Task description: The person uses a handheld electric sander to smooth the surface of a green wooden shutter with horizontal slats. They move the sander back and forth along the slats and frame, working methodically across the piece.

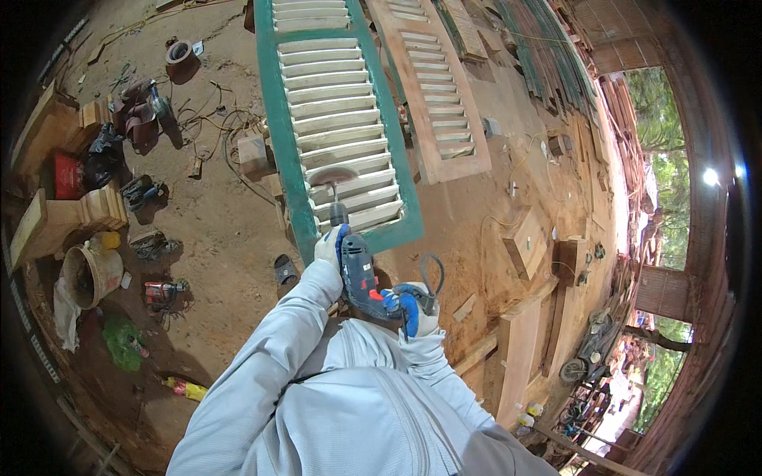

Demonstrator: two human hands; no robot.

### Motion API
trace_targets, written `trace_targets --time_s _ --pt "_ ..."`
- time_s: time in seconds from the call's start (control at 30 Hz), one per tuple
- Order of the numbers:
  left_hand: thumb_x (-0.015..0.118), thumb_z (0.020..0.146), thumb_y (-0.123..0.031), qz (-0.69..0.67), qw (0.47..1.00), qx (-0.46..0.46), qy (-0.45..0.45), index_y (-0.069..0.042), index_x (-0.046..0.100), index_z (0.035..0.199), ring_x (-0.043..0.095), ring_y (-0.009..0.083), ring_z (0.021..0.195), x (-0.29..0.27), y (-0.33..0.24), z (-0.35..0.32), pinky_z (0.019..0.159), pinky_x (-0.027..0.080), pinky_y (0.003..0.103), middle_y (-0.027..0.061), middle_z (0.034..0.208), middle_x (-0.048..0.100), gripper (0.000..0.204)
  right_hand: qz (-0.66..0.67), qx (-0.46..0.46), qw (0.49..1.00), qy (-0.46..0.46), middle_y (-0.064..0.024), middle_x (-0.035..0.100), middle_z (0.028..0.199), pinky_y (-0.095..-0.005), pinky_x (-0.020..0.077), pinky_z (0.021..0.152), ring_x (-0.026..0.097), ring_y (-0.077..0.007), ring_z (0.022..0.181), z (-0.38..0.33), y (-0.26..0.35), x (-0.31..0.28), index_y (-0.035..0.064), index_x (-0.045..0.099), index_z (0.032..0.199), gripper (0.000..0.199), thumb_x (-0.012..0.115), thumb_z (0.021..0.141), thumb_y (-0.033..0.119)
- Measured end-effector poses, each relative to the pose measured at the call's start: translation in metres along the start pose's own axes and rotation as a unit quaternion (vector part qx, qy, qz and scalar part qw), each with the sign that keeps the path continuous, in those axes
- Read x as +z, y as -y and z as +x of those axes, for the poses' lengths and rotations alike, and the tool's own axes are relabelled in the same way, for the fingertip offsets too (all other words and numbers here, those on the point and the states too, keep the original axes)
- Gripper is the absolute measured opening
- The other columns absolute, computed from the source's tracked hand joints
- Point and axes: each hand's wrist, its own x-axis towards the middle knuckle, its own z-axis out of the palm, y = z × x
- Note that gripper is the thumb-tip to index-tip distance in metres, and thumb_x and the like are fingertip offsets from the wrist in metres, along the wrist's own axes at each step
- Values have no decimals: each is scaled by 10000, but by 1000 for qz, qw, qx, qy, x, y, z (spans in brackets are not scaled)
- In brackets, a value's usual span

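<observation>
Both my hands, in blue-and-white work gloves, are closed on a dark blue power drill (359,270) with red details. My left hand (329,244) grips its front, just behind the chuck. Around the rear handle is my right hand (413,308), beside a looped black cord (432,275). A round sanding disc (333,176) on the drill's shaft, blurred at its edge, is over the lower slats of a louvred shutter (279,135). The shutter has a green frame and whitish, worn slats. Whether the disc touches the slats I cannot tell.
A bare-wood louvred shutter (462,167) lies to the right. Wooden blocks (525,242) and planks (520,349) stand farther right. On the left are a bucket (86,276), tangled cords (210,119), a red-and-black tool (163,293) and a yellow bottle (186,388). A sandal (285,270) lies near the shutter's lower end.
</observation>
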Motion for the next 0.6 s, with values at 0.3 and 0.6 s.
trace_targets --time_s 0.3,0.6 --pt "720 835 -392 43 998 -33 7 -88 711 944 623 174 642 29 8 17 609 503 338 31 776 670 323 8 -24 999 -40 -156 688 799 -446 586 844 696 -258 713 15 -4 -18 -56 609 1040 183 601 910 72" --pt "700 852 -373 -28 998 -21 61 -106 692 978 634 178 646 99 42 35 616 522 350 30 791 673 295 -33 -65 997 -28 -122 696 828 -374 580 798 695 -217 753 51 24 -66 -41 627 1037 158 601 937 80"
